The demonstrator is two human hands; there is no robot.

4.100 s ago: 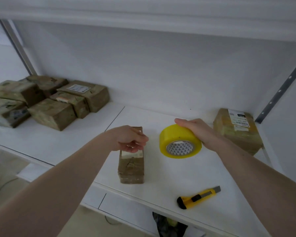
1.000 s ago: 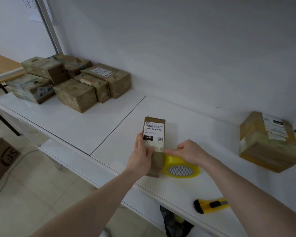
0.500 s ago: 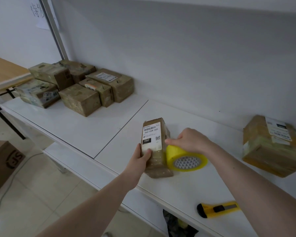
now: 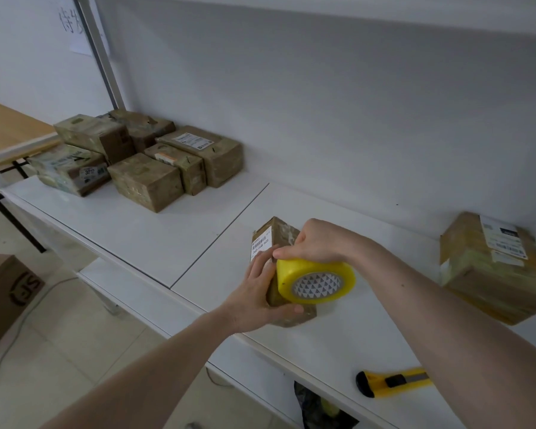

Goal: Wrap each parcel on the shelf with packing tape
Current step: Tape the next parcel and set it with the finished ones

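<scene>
Your left hand grips the small brown taped cardboard parcel, tipped up near the front edge of the white shelf. Your right hand grips the yellow roll of packing tape pressed against it, hiding its right side. A yellow box cutter lies near the front edge. Brown parcels crowd the far left; a blurry yellow-taped box sits right. Tiled floor shows below.

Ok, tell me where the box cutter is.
The box cutter lies on the white shelf near its front edge, lower right in the head view, below the right forearm.
</scene>
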